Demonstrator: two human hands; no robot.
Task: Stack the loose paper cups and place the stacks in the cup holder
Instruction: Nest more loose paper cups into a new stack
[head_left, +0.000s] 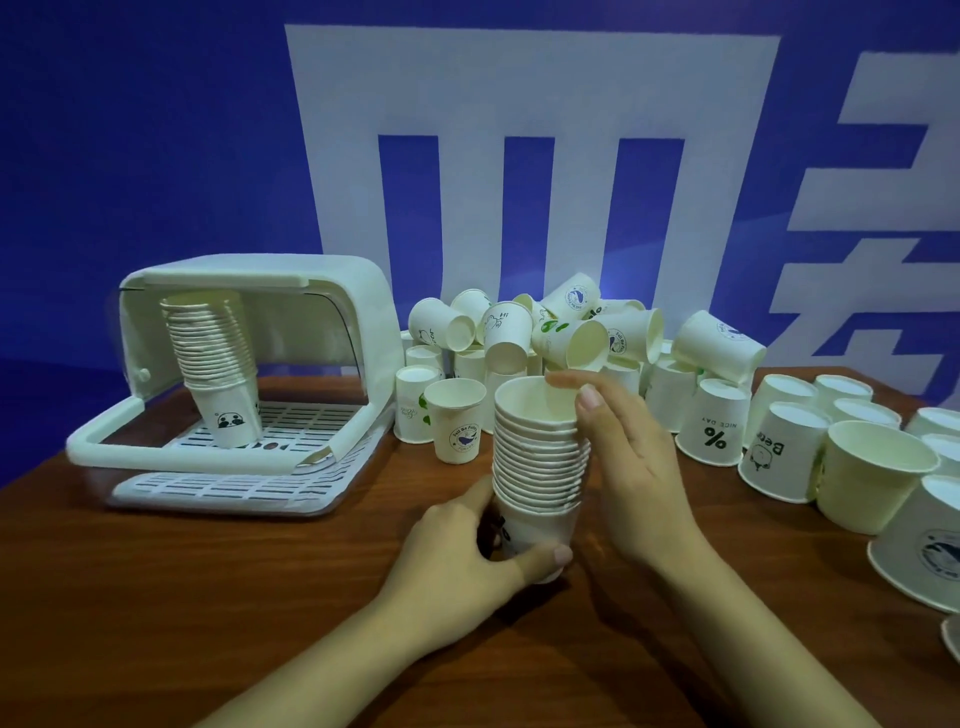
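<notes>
While left hand (467, 540) grips cup stack (537, 457), right hand (628, 457) steadies

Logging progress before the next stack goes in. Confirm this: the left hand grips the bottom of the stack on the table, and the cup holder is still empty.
Not quite. The head view shows the cup holder already holds one leaning stack of cups. The rest stands: the left hand grips the bottom of the stack on the table.
</notes>
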